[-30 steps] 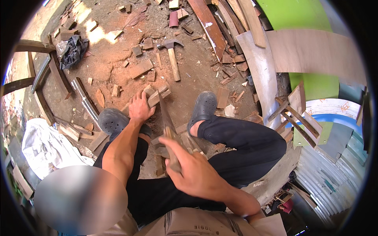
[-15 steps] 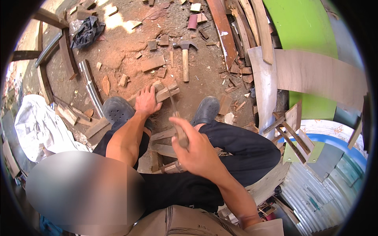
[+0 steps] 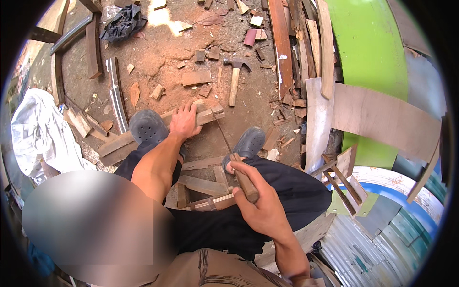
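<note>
My left hand (image 3: 185,120) grips a length of wood (image 3: 209,115) from above, with its fingers curled over the far side. The wood slants across the ground, and my left grey clog (image 3: 147,126) rests on it. In my right hand (image 3: 262,203) is the wooden handle of a thin-bladed hand saw (image 3: 245,185). Its narrow blade points up and left, and the tip reaches the right end of the wood. Whether the teeth are in a cut is too small to tell.
A claw hammer (image 3: 234,82) lies beyond the wood among scattered offcuts (image 3: 196,78). Planks (image 3: 326,52) and a green panel (image 3: 370,52) lie along the right. To the left are a white cloth (image 3: 43,134) and a black plastic bag (image 3: 123,23). A wooden frame (image 3: 203,184) sits between my legs.
My right hand has drawn the saw back toward me and to the right, so more of the blade shows. My left hand keeps its hold on the wood. The whole view has shifted slightly.
</note>
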### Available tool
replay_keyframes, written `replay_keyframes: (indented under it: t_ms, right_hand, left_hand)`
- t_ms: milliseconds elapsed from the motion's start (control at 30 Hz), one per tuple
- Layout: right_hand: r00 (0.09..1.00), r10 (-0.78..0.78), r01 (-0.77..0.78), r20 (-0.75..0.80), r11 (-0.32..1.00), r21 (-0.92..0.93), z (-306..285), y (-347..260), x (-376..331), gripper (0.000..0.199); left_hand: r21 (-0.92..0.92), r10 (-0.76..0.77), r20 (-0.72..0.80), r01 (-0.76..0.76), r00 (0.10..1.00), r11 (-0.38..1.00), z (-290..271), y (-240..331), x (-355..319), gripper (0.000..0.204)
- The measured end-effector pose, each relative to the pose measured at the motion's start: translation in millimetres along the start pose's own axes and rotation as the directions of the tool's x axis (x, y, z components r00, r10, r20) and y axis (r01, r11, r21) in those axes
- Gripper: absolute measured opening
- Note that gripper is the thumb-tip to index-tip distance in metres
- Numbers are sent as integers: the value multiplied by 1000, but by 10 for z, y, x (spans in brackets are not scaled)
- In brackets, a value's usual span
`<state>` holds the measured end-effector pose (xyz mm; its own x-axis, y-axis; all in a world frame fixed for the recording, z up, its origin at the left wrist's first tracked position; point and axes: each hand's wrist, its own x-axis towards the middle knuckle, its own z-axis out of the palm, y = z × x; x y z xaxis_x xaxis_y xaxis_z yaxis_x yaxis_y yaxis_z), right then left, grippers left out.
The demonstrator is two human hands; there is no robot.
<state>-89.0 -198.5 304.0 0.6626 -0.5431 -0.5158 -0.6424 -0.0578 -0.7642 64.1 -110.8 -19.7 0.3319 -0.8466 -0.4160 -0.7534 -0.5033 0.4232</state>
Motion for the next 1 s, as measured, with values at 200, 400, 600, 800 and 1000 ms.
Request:
replay_keyframes:
  t_ms: [200,400,600,800,1000]
  right_hand:
    - [932,337,-346,133,937,48,40,-69,327,47]
    - [990,129,-135,56,985,108,66,143,-90,46]
    - [972,182,-208,147,959,192,8,125,-364,54]
    - [986,154,-163,56,965,207,262,503,107,53]
    - [996,56,-73,69,961,268,-4,291,-387,54]
  left_hand:
    - [20,-18,70,17,997,1000,-95,17,84,70]
    - [6,-7,67,6,998,1000,-34,11,85,64]
    - [22,12,21,-13,1000,1000,-58,19,103,65]
    - [-5,-14,40,15,999,1000,-47,43,128,61]
    - [38,24,-18,-23,1000,999,38,-10,140,61]
